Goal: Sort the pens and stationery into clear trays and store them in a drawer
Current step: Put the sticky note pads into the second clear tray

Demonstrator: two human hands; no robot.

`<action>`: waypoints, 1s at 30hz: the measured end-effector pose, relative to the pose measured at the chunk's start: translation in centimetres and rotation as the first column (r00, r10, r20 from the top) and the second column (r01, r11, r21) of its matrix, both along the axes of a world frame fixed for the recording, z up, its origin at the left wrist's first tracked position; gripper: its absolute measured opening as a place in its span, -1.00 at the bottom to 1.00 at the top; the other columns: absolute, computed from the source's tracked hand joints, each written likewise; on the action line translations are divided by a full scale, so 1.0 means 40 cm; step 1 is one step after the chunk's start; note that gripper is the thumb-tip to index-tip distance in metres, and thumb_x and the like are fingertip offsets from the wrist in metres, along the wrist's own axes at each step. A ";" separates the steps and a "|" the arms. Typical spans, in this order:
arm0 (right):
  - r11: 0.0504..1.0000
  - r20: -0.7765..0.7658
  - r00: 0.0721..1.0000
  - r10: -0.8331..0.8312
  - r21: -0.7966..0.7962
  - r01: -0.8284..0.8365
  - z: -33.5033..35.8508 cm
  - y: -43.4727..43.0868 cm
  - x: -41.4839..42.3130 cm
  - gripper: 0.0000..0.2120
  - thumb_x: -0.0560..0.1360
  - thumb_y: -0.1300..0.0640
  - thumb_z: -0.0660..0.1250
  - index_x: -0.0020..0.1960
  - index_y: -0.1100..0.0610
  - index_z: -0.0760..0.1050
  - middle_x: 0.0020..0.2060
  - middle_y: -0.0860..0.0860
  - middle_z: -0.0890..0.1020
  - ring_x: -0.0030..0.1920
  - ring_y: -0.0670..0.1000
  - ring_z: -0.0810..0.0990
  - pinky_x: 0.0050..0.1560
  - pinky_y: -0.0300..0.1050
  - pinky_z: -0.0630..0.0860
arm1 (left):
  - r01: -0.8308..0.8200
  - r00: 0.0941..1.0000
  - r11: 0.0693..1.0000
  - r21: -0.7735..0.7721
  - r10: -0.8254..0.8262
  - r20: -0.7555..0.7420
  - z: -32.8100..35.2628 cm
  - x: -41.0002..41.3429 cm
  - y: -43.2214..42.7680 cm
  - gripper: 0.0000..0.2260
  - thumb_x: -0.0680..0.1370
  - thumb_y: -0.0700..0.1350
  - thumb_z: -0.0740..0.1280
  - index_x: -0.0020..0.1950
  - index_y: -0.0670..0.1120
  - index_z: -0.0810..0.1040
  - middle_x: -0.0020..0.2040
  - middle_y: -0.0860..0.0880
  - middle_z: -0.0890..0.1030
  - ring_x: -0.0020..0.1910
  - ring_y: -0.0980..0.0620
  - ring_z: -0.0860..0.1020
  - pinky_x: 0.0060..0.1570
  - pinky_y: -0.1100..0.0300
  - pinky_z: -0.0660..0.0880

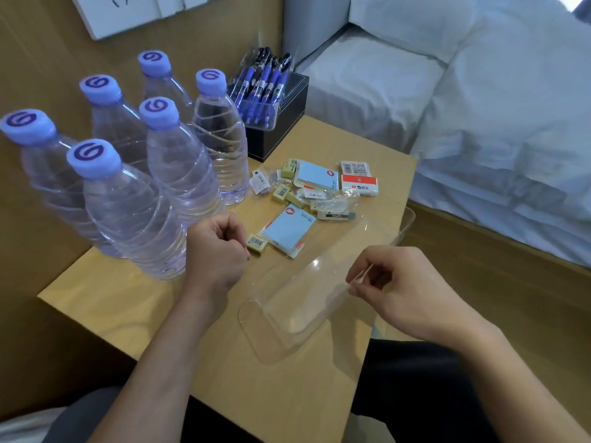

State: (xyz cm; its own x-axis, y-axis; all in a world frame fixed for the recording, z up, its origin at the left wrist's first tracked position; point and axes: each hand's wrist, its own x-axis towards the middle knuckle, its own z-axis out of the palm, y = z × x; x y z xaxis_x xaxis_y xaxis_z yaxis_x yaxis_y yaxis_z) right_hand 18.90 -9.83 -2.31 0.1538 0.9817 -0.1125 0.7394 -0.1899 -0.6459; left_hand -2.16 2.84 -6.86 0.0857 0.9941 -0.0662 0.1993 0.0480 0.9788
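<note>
1. Pinching the clear tray [303,311] by its near long rim, thumb & forefinger closed on the plastic, our right hand [399,292] steadies it; the other fingers curl loosely; the tray is empty and lies diagonally on the table [224,362], its far end at or just past the right edge.
2. Our left hand [217,251] has its fingers curled tight, tips at the near end of a small yellow eraser [257,243]; we can't tell whether they pinch it or only touch it.
3. Other stationery sits loose in a pile [316,190] beyond the tray; a blue sticky-note pad [287,231] lies just beside the eraser; the pens [262,84] stand in a second clear tray [259,123] atop a black box [281,129] at the back.
4. Risks, as we judge them:
   - tray is light & slick; a tug on the rim could send its far end off the table;
   - eraser is small; a weak pinch may drop it short of the tray;
   - water bottles [179,161] crowd our left forearm; a wide swing could topple one into the pile.
</note>
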 end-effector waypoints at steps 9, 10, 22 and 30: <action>0.951 0.043 0.985 0.169 -0.270 -0.151 0.019 -0.002 -0.013 -0.80 0.48 0.06 0.42 0.07 -0.17 0.60 -0.37 -0.30 0.59 -0.26 -0.22 0.62 -0.19 -0.31 0.48 | 0.007 0.999 0.998 0.065 -0.005 -0.031 -0.008 0.014 0.002 -0.66 0.24 -0.56 0.05 -0.41 -0.15 0.40 -0.43 -0.09 0.44 -0.35 -0.05 0.47 -0.46 0.33 0.37; 0.941 0.006 0.982 0.190 -0.285 -0.181 0.036 -0.003 -0.009 -0.78 0.48 0.05 0.44 0.09 -0.17 0.59 -0.35 -0.30 0.62 -0.27 -0.21 0.64 -0.20 -0.32 0.49 | 0.009 0.999 0.997 0.071 -0.006 -0.043 -0.006 0.018 0.001 -0.65 0.26 -0.57 0.07 -0.39 -0.15 0.43 -0.41 -0.09 0.46 -0.34 0.01 0.48 -0.45 0.36 0.38; 0.977 0.174 0.969 -0.177 0.148 0.152 0.064 0.294 0.154 -0.85 0.49 0.21 0.34 -0.09 0.07 0.69 -0.19 -0.07 0.69 -0.13 -0.04 0.64 -0.14 -0.18 0.52 | -0.014 0.994 0.997 0.081 0.022 -0.102 -0.017 0.037 0.006 -0.75 0.48 -0.40 0.26 -0.26 -0.09 0.57 -0.32 0.05 0.57 -0.36 0.15 0.45 -0.38 0.30 0.43; 0.977 0.421 0.907 0.020 -0.201 0.072 -0.008 0.497 0.218 -0.35 0.46 0.22 0.40 0.51 0.09 0.32 0.47 0.07 0.41 0.41 0.14 0.42 0.29 -0.02 0.44 | -0.047 0.996 0.999 0.015 0.048 -0.072 -0.021 0.038 0.005 -0.75 0.48 -0.37 0.25 -0.26 -0.07 0.58 -0.39 0.11 0.54 -0.39 0.14 0.39 -0.37 0.19 0.38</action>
State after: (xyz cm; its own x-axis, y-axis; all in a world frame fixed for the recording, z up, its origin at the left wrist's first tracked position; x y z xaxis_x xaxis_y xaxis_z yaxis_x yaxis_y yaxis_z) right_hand 27.63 10.05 -2.63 0.2567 0.9383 -0.2316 0.9253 -0.3078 -0.2215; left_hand -0.66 3.04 -7.71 0.0342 0.9978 -0.0574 0.2676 0.0462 0.9624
